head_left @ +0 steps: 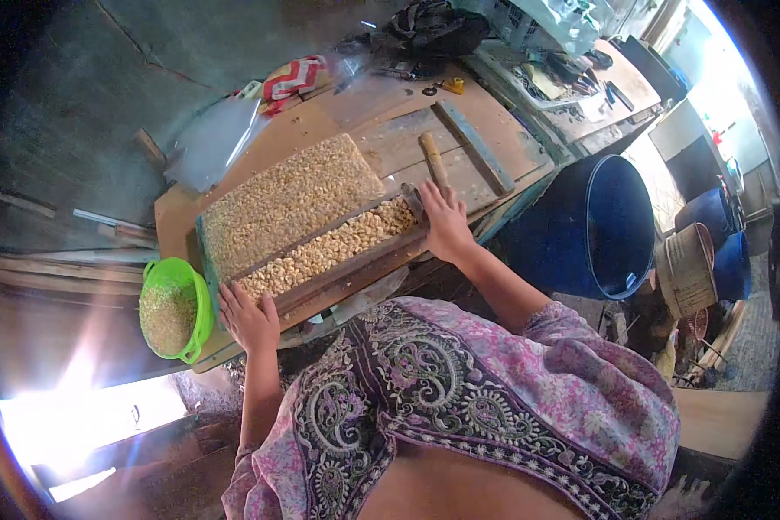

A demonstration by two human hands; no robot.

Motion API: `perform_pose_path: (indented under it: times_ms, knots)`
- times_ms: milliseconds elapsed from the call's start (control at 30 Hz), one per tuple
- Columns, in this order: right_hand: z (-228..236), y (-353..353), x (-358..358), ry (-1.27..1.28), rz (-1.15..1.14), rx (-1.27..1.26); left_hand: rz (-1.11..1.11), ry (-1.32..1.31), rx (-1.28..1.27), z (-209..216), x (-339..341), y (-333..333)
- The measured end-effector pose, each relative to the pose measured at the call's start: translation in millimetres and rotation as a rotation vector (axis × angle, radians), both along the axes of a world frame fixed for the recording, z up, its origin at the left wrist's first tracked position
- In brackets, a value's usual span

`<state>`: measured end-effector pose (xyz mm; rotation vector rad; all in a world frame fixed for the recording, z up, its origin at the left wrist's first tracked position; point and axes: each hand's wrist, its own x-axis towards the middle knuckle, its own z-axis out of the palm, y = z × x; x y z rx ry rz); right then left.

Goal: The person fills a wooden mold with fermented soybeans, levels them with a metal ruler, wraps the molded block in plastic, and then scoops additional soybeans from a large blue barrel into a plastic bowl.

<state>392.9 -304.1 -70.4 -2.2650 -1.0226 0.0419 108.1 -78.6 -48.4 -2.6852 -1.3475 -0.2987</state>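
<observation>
A long row of loose pale beans [329, 247] fills a narrow channel between wooden strips on a board. My left hand [251, 319] rests at the row's left end, fingers spread and touching the beans and the frame's edge. At the opposite end, my right hand [446, 224] lies with fingers stretched out against a small dark block [412, 203] that borders the beans. Behind the row is a wide flat slab of packed beans [290, 195], seemingly under clear film. Just beyond my right fingers lies a short wooden stick [432, 158].
A bright green basket [201, 316] of beans stands at the board's left. A large blue barrel [594, 230] is on the right, near a woven basket [686, 269]. Clear plastic sheets [212, 143] and a red-and-white bag [293, 80] lie at the back. A raised wooden strip [475, 146] crosses the board.
</observation>
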Motion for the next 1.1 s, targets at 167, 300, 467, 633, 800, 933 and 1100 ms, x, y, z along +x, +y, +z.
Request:
perform_pose_path:
  times_ms: [167,300,467,633,800,933,1100]
  knots:
    - [6.1,10.5,-17.1,-0.269,0.056,-0.266,0.003,0.001,0.022,0.0,-2.2,0.4]
    - [1.3,18.3,-21.2,-0.350,0.095,-0.290,-0.009,0.010,0.008,2.6,-3.8,0.2]
    - [2.5,22.0,-26.1,-0.355,0.100,-0.339,-0.031,-0.010,0.064,3.1,-2.9,-2.8]
    - [4.0,25.6,-34.5,-0.361,0.103,-0.331,-0.025,0.015,0.033,3.2,-0.7,-6.4]
    - [4.5,28.2,-38.1,-0.365,0.109,-0.353,-0.054,0.018,-0.023,0.9,5.8,-6.7]
    - [0.5,34.2,-42.3,-0.387,0.131,-0.306,-0.115,-0.037,-0.026,-1.6,5.7,-5.6]
    - [1.8,39.2,-50.2,-0.391,0.176,-0.294,-0.184,-0.019,-0.052,6.7,11.3,-13.6]
